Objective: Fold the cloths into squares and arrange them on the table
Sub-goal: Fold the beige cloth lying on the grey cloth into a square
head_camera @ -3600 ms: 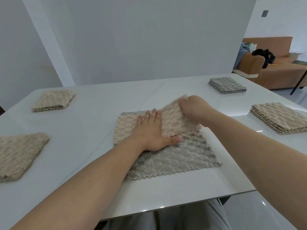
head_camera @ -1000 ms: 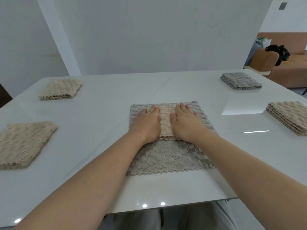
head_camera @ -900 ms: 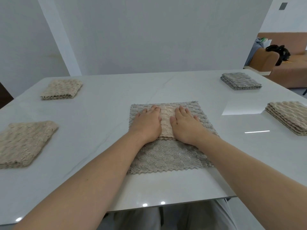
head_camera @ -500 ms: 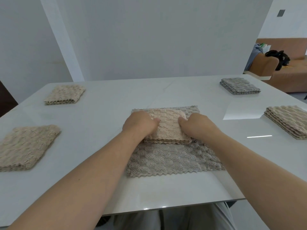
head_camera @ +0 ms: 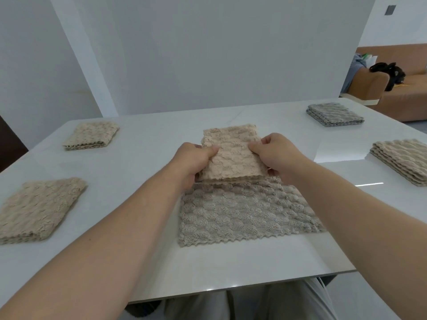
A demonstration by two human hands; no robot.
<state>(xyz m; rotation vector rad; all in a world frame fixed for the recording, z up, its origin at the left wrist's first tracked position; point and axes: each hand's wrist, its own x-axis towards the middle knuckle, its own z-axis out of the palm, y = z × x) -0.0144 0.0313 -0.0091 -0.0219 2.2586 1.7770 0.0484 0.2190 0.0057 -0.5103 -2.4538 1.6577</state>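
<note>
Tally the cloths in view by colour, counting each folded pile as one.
Beige: 4 (held beige cloth between left hand and right hand, far-left beige cloth, near-left beige cloth, right beige pile)
Grey: 2 (flat grey cloth, far-right grey pile)
Total: 6

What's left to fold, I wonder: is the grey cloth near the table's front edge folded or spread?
Spread: the grey textured cloth lies flat and wide, one thin scalloped edge showing.

Left hand and right hand level, apart, each in a pinch.
</note>
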